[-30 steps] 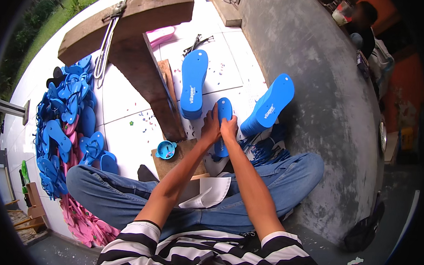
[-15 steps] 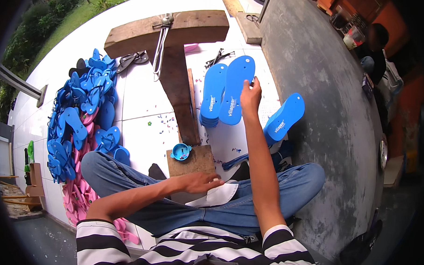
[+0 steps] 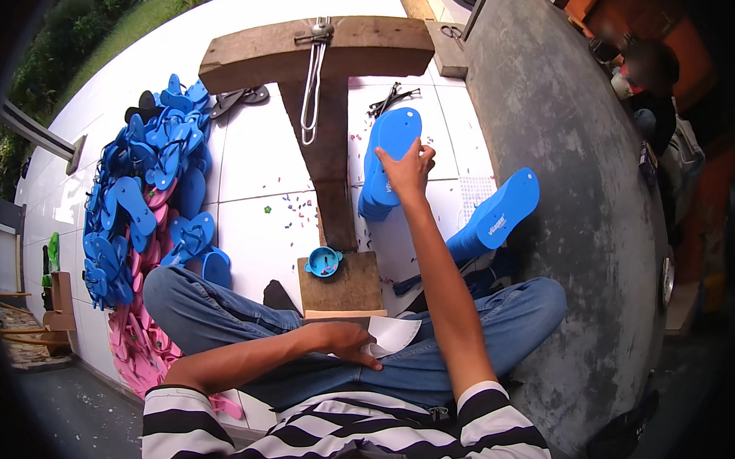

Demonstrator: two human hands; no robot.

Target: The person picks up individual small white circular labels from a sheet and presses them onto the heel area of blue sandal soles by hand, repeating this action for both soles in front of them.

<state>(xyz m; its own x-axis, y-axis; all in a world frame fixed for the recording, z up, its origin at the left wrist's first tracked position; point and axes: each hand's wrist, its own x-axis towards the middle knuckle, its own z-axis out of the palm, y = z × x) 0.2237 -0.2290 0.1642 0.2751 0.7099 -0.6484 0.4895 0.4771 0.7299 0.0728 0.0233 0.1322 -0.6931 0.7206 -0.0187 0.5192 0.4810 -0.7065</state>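
My right hand [image 3: 410, 168] is closed round the edges of the top blue flip-flop sole [image 3: 401, 127], which lies on a stack of like soles on the tiles. My left hand [image 3: 351, 342] rests low over my lap, fingers stretched out at the edge of a white sheet-like piece [image 3: 396, 333]; it appears to grip nothing. By my right knee, a second stack of blue soles [image 3: 506, 210] leans at a slant. Between my legs, a small blue bowl [image 3: 324, 263] sits on the wooden base [image 3: 345, 289] of a T-shaped wooden stand [image 3: 323, 123].
Blue flip-flops [image 3: 168, 154] and pink ones [image 3: 141, 347] are heaped at my left. A white strap loop [image 3: 312, 90] hangs from a clamp on the stand. Black straps [image 3: 394, 99] lie beyond the sole stack. A grey wall [image 3: 583, 196] rises at right, with a person [image 3: 652, 86] behind it.
The single sole in my right hand has moved left onto the stack beside it. My left hand has come down to my lap. The whole view has shifted slightly.
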